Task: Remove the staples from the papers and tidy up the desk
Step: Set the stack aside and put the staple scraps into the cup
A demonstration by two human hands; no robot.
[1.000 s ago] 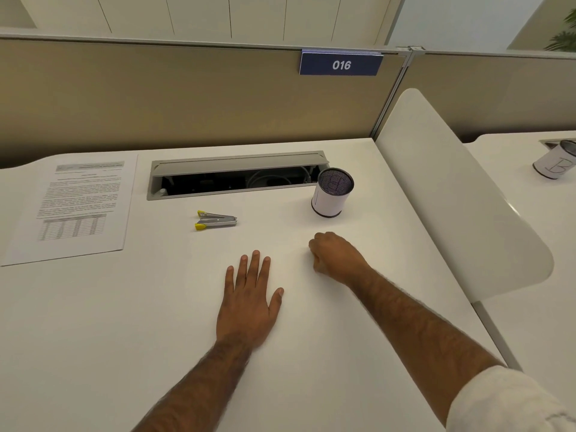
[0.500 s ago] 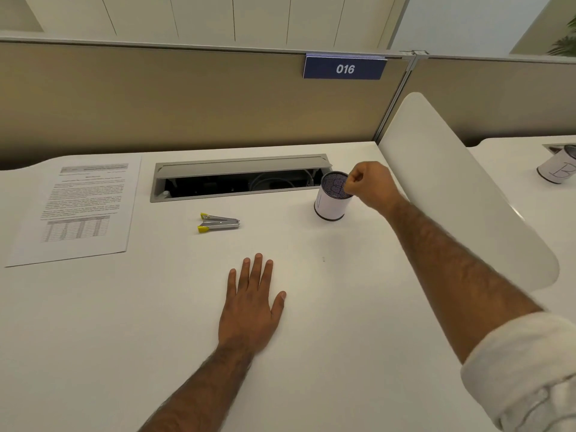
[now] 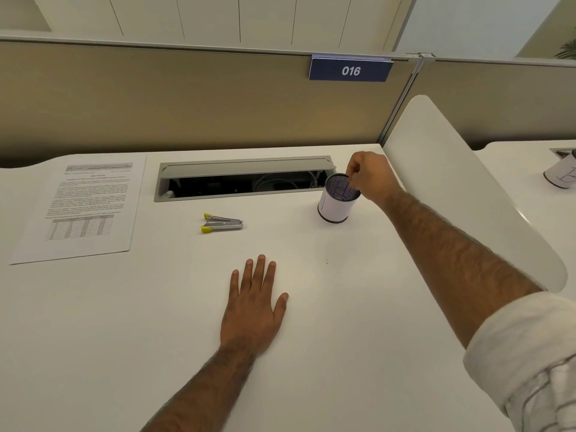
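**Right hand pinched over the mesh cup, papers at the far-left corner**

The papers [image 3: 84,207] lie flat at the far-left corner of the tabletop [image 3: 124,353], a printed page with a table on top; its text is too small to read, and no staple can be made out. The staple remover [image 3: 222,223], metal with yellow tips, lies alone near the middle, just in front of the open cable tray [image 3: 243,179] along the far edge. At the tray's right end stands a mesh cup [image 3: 336,207] wrapped in white paper. The right hand [image 3: 371,179] hovers over its rim, fingers curled and fingertips drawn into a pinch; whether anything sits between them cannot be told. The left hand [image 3: 254,307] rests flat, fingers straight and slightly spread, palm down on the bare middle, holding nothing.

Broad open surface runs from the left hand to the near and left edges. A tiny dark speck [image 3: 326,261] lies between the two hands, too small to identify. A white divider panel [image 3: 461,188] bounds the right edge; beyond it another cup [image 3: 561,177] is cut off by the frame. The rolled sleeve [image 3: 530,353] is also cut off. On the beige partition [image 3: 187,98] behind, a blue sign [image 3: 350,71] reads "016".
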